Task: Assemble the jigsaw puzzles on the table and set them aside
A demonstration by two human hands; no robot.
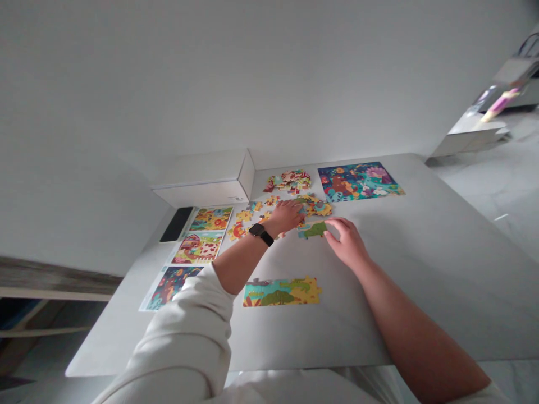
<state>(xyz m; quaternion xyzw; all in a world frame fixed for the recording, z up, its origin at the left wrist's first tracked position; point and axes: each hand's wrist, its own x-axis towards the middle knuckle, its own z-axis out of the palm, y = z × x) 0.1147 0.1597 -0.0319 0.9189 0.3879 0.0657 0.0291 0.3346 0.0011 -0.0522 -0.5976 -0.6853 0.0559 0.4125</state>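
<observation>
My left hand (287, 216), with a black watch on the wrist, reaches into several loose puzzle pieces (314, 206) on the white table (421, 264); its fingertips curl down over the pieces. My right hand (347, 241) pinches a small joined green and blue puzzle piece group (312, 229) lying on the table. A joined strip of puzzle (281, 292) lies nearer to me, between my forearms.
A finished blue puzzle (357, 181) lies at the far right. A pile of pieces (289, 180) sits beside a white box (206, 179). Three picture cards (197, 247) and a black phone (177, 224) line the left edge.
</observation>
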